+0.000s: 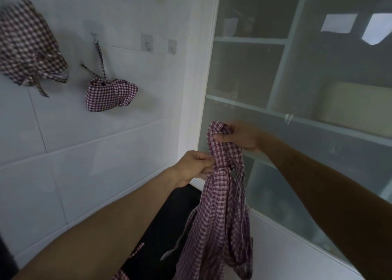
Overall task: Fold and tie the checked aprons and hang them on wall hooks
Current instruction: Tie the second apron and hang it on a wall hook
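A red-and-white checked apron [220, 226] hangs bunched in front of me, its lower part drooping out of the frame's bottom. My right hand [239, 136] grips its gathered top end. Lower and to the left, my left hand [195, 167] pinches the cloth at a twisted spot. On the tiled wall a tied checked apron bundle [110, 96] hangs by its strap from a hook [95, 37]. Another checked apron bundle [29, 46] hangs at the far left. Two bare hooks, the nearer hook [146, 43] and the further hook [172, 46], sit to the right of the strap.
A frosted glass window [297, 89] with a white frame fills the right side, shelves dimly visible behind it. A dark surface [169, 226] lies below my arms. White wall tiles [84, 163] cover the left.
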Demonstrator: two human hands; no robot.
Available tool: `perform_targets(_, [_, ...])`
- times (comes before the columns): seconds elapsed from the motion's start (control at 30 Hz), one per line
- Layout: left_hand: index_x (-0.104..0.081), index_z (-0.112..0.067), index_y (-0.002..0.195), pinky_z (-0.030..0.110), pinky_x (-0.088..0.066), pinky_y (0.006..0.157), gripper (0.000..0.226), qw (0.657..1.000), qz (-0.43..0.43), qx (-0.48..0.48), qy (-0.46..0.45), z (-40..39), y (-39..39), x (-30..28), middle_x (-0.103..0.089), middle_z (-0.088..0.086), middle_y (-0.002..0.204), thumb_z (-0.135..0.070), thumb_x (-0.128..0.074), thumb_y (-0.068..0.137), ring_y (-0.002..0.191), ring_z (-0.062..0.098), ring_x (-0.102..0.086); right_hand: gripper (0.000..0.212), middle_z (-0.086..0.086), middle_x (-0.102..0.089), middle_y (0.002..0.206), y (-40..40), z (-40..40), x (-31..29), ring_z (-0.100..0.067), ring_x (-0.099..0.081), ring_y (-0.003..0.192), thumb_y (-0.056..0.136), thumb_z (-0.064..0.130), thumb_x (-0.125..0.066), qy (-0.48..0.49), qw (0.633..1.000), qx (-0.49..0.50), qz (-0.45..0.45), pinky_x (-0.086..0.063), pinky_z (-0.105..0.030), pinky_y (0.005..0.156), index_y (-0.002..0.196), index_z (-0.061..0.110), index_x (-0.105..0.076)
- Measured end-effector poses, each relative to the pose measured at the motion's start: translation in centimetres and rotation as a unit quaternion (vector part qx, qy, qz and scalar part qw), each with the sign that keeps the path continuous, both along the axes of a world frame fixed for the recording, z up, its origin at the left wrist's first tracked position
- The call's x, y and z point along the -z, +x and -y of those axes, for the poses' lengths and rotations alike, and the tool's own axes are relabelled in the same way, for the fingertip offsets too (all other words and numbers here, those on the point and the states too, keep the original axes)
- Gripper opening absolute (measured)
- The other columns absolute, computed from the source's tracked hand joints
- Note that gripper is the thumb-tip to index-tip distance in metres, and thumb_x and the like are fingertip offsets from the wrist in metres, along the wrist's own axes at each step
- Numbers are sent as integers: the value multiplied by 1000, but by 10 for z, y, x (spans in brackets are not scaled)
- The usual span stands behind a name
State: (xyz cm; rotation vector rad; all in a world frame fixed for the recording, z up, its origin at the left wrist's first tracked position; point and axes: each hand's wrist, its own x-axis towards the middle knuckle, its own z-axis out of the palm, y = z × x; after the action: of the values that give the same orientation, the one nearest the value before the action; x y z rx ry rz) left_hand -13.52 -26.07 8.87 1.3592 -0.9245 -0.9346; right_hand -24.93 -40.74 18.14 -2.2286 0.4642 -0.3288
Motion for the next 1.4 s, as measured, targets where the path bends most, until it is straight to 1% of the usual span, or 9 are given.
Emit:
perform_targets(0.27, [-58, -14, 90, 12, -47, 70, 22, 970, 207, -105, -72, -8, -1, 11, -62, 3, 89, -25, -77, 85, 76, 7, -55, 21, -12, -75, 99, -7, 6, 11, -25, -72, 90, 81, 15, -77, 136, 986, 52, 86, -59, -33, 78, 101, 8, -71])
perform_targets(0.53, [-71, -19, 113, 19, -50, 86, 33, 966, 244, 84, -17, -9, -1, 25, -72, 0, 97, -32, -79, 83, 87, 5, -65, 40, -10, -77, 93, -8, 4, 5, -25, -74, 88, 60, 21, -85, 157, 975, 90, 132, -60, -35, 75, 96, 8, -74])
perform_targets(0.63, [-73, -17, 90, 23, -49, 86, 12, 964, 246, 97, 6, -7, -6, 19, -70, -2, 87, -29, -73, 89, 82, 7, -63, 28, -9, -77, 90, -10, 4, 5, -24, -74, 85, 70, 14, -83, 157, 976, 87, 126, -59, -32, 72, 95, 6, -73])
perform_targets(0.8, [-72, -15, 63, 33, -51, 97, 39, 958, 186, 196, 93, -25, -2, -4, -68, 11, 67, -24, -58, 98, 78, 22, -67, 24, -5, -77, 88, -19, 10, 3, -20, -74, 84, 78, 8, -79, 172, 972, 96, 125, -60, -31, 73, 102, 7, -72])
perform_targets(0.9, [-45, -18, 42, 40, -55, 77, 61, 966, 140, 172, 133, -38, 20, -13, -35, 7, 44, -34, -50, 101, 45, 24, -46, 34, -8, -77, 92, -29, 16, 2, -22, -74, 85, 76, 11, -80, 168, 972, 114, 119, -60, -34, 77, 108, 4, -71])
perform_targets(1.07, [-47, -16, 65, 26, -45, 56, 56, 882, 367, 71, 286, -40, 70, -7, -42, 2, 57, -64, -46, 95, 49, 17, -39, 29, -10, -75, 92, -40, 23, 1, -19, -73, 77, 81, 4, -76, 156, 971, 126, 130, -61, -29, 70, 110, 1, -70])
perform_targets(1.23, [-37, -8, 140, 41, -45, 97, 58, 763, 559, -152, 287, -35, 84, 17, -52, 15, 131, -53, -31, 103, 112, 29, -54, 28, -11, -74, 93, -39, 22, 2, -19, -72, 77, 82, 3, -76, 138, 977, 110, 118, -61, -27, 70, 110, 0, -71])
perform_targets(1.3, [-33, -14, 145, 42, -37, 107, 60, 788, 546, -133, 252, -28, 70, 20, -44, 13, 142, -54, -33, 102, 126, 29, -47, 26, -9, -75, 91, -37, 21, 2, -19, -72, 78, 82, 3, -76, 135, 979, 106, 114, -61, -28, 72, 108, 2, -71])
perform_targets(1.4, [-38, -22, 147, 33, -31, 112, 72, 922, 351, 10, 164, -21, 35, 16, -44, 0, 147, -67, -48, 92, 134, 17, -43, 18, -9, -76, 90, -31, 19, 2, -25, -72, 86, 80, 7, -78, 130, 983, 95, 90, -59, -35, 80, 98, 10, -74])
